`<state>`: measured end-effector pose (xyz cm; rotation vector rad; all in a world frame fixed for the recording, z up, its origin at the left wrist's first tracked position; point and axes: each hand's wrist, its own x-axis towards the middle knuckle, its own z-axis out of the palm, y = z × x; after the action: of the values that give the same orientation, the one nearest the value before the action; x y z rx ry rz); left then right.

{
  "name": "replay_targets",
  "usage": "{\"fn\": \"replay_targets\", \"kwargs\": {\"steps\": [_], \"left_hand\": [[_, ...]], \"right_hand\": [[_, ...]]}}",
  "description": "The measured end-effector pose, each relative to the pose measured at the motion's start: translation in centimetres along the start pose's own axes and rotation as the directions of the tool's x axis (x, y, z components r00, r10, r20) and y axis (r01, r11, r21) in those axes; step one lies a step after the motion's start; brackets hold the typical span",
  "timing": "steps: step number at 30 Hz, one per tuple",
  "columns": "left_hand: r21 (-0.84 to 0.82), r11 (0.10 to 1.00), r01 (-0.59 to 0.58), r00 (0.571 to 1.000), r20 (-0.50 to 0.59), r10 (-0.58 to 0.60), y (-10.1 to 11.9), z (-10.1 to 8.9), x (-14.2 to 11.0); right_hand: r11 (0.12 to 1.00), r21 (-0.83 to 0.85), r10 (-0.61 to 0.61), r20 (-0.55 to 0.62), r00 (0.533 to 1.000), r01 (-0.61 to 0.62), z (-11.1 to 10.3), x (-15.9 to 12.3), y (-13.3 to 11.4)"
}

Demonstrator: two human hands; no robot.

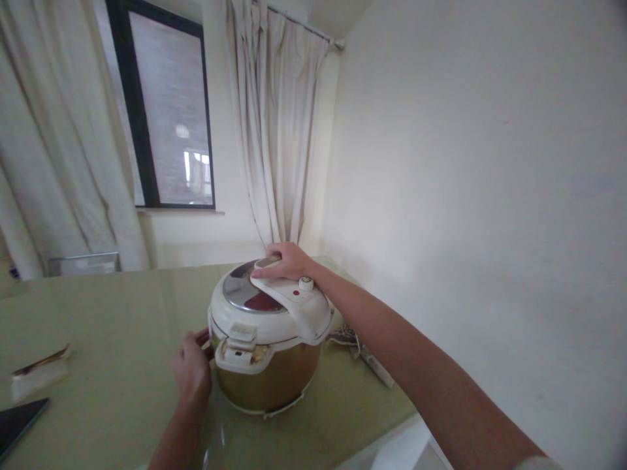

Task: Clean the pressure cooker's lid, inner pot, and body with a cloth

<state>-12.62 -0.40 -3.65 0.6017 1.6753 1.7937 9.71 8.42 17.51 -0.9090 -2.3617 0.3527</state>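
Note:
An electric pressure cooker [269,378] with a gold body and a white lid stands upright on the table, its lid in place. My right hand [289,260] is wrapped round the white lid handle [289,294] from above, thumb on the near side. A red dot and a round white knob [306,283] show on that handle. At the cooker's left side, my left hand [192,365] has its fingers curled against the body; their tips are partly hidden. A white latch [243,336] sits on the cooker's front, between my hands.
The glossy green table [122,326] meets a white wall [470,163] on the right. A patterned cloth-like item [343,335] and a greyish strip [376,367] lie behind the cooker. At left are a pale packet [39,375] and a dark flat device [19,424].

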Motion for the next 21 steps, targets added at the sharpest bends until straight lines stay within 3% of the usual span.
{"fn": "replay_targets", "kwargs": {"steps": [4, 8, 11, 16, 21], "left_hand": [[0.111, 0.994, -0.004, 1.0, 0.008, 0.003, 0.7, -0.7, -0.4], [0.06, 0.993, -0.105, 0.978, 0.19, 0.091, 0.5, -1.3, -0.3], [-0.02, 0.994, -0.109, 0.938, 0.33, 0.109, 0.0, -1.6, 0.3], [-0.081, 0.994, -0.069, 0.924, 0.37, 0.094, -0.2, -1.3, 1.0], [-0.097, 0.988, 0.123, 0.907, 0.415, -0.072, -0.5, 0.4, 0.5]], "right_hand": [[0.988, 0.151, 0.003, 0.038, 0.999, -0.009, 0.4, 0.5, 0.2], [0.986, 0.161, 0.033, 0.005, 0.999, -0.033, 0.4, -0.1, 0.0], [0.99, 0.116, 0.086, -0.023, 0.996, -0.083, 0.2, -0.6, -0.4], [0.99, 0.059, 0.132, -0.06, 0.989, -0.129, -0.1, -1.4, -1.1], [0.986, 0.083, 0.147, -0.039, 0.988, -0.143, -0.2, -1.8, -1.1]]}}
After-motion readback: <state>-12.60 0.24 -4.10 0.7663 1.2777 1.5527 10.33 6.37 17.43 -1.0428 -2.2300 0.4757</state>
